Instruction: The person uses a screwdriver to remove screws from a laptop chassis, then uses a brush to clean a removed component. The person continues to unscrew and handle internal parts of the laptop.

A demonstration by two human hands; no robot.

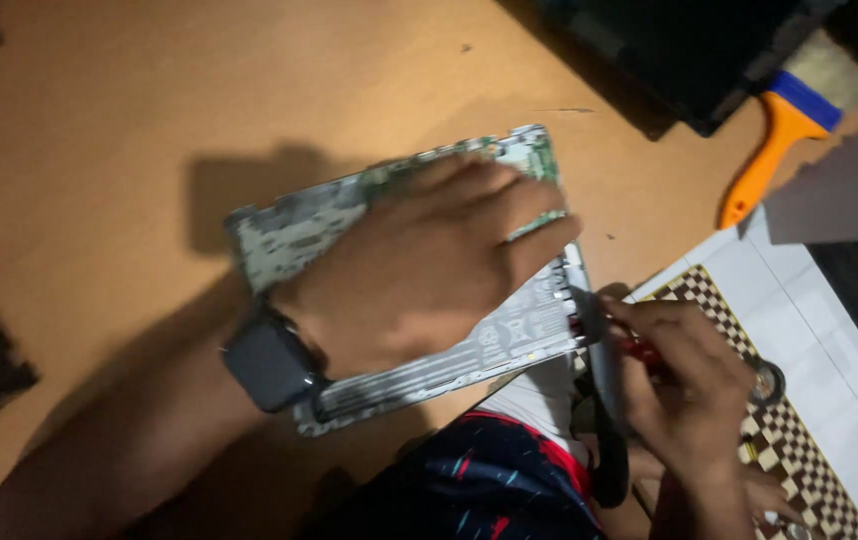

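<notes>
My left hand (429, 265) lay flat, fingers spread, on the green-and-grey circuit board (299, 232). My right hand (684, 385) pinched a red-handled screwdriver (639, 350) at its edge, so I judged the screw work unfinished.

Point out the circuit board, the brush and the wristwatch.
circuit board (294, 232): head view, on its bare left end.
brush (761, 165): head view, on the orange handle.
wristwatch (269, 362): head view, on the dark watch face at the left wrist.
</notes>
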